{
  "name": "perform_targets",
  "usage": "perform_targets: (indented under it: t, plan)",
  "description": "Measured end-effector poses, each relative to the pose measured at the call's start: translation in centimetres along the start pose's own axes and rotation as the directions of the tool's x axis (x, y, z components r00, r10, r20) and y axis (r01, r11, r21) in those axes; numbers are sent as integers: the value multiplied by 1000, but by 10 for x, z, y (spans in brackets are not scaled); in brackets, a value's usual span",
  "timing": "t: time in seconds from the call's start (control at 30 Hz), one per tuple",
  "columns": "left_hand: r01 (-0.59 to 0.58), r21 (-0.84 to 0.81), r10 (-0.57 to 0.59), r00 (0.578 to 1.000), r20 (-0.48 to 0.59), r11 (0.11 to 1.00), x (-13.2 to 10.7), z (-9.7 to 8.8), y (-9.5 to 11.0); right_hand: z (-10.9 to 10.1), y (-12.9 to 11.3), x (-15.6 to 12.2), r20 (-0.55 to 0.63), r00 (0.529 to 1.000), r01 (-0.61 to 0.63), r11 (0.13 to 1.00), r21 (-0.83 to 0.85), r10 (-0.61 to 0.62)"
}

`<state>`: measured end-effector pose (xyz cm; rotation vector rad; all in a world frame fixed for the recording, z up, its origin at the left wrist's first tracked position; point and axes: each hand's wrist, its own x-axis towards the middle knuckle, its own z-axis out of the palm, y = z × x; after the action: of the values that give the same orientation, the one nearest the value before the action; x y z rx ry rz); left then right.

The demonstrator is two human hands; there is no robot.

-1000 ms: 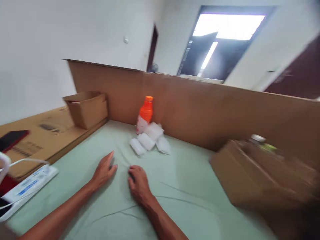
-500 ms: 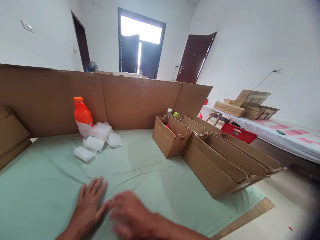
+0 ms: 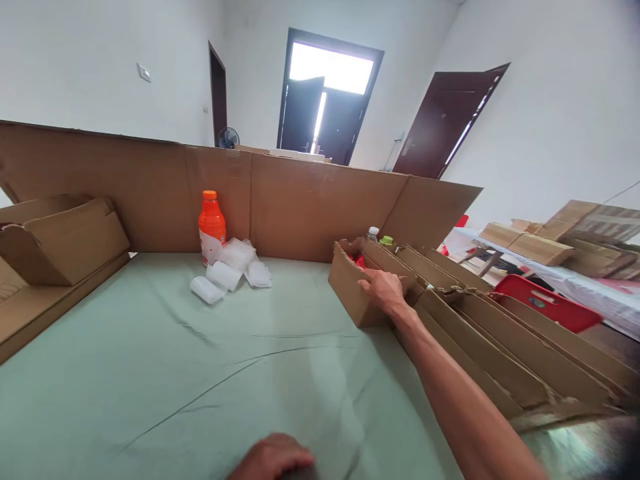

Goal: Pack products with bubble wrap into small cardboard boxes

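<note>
Hands apart, right hand (image 3: 384,291) at small box (image 3: 349,288)

Left hand (image 3: 273,459) is cut off at the bottom edge, curled, low over the green cloth (image 3: 280,383); whether anything is held in it cannot be told. Right hand is placed over the near rim of the small box, on the right side of the table, beside the long boxes (image 3: 505,340). A red item (image 3: 360,261) is partly seen inside, close to the fingertips; contact with it cannot be confirmed, and no clear grasp is shown.

For a good reach, the fingers are probably best dropped in from above, so the torn cardboard rim is not snagged. Pressure on the wall should be kept light, as the box could be tipped or dragged. The red item is likely best pinched at one end and lifted straight up. The box could be steadied by the left hand, which is well away.

Pose: right forearm is angled in from the lower right, stretched long past the long boxes; palm is turned down, fingers are bent and directed leftward. Orange bottle (image 3: 211,223) and white packs (image 3: 225,275) are left untouched, well apart from both hands.
</note>
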<state>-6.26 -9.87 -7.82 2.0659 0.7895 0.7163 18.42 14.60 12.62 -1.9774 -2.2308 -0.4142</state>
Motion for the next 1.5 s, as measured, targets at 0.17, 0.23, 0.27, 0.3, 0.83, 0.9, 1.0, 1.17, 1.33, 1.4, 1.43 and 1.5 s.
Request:
perform_targets:
  t: [0.17,0.23,0.27,0.3,0.83,0.9,1.0,1.17,1.33,1.4,1.43,1.5]
  plan:
    - [340,-115,-349,785,-513,934,-39,-72,13,-9,-20,-68,-10,942,335,934,125,-337]
    - [396,-151,-399,674,-622,906,-48,-79,10,-17,-27,-102,-138,853,521,807,277,-504]
    - [403,-166,-405,631,-662,900,-51,-79,8,-21,-28,-117,-231,804,595,724,350,-549]
    - [407,-180,-410,597,-690,896,-54,-78,7,-24,-28,-130,-320,772,636,652,413,-550]
    - [395,-251,-433,485,-760,884,-58,-91,-6,130,-80,-200,409,912,-407,224,886,39]
    - [386,-297,-469,502,-726,873,-63,-124,-18,127,-106,-189,384,923,-371,198,907,-30]
    - [343,-380,-499,392,-773,859,-71,-165,-34,113,-154,-168,318,937,-302,125,945,-146]
    - [249,-471,-509,114,-853,846,-85,-177,-46,102,-189,-128,186,866,-149,116,982,-465]
    - [311,-501,-546,73,-835,808,-88,-171,-49,116,-177,-54,24,949,148,512,846,-314]
    - [358,-482,-541,82,-837,800,-86,-169,-51,125,-183,-18,-16,957,186,571,799,-290]
    - [381,-466,-532,84,-843,799,-84,-168,-53,130,-189,-1,-26,958,195,581,790,-287]
    - [424,-427,-502,81,-861,799,-83,-165,-58,138,-205,30,-46,958,214,598,773,-284]
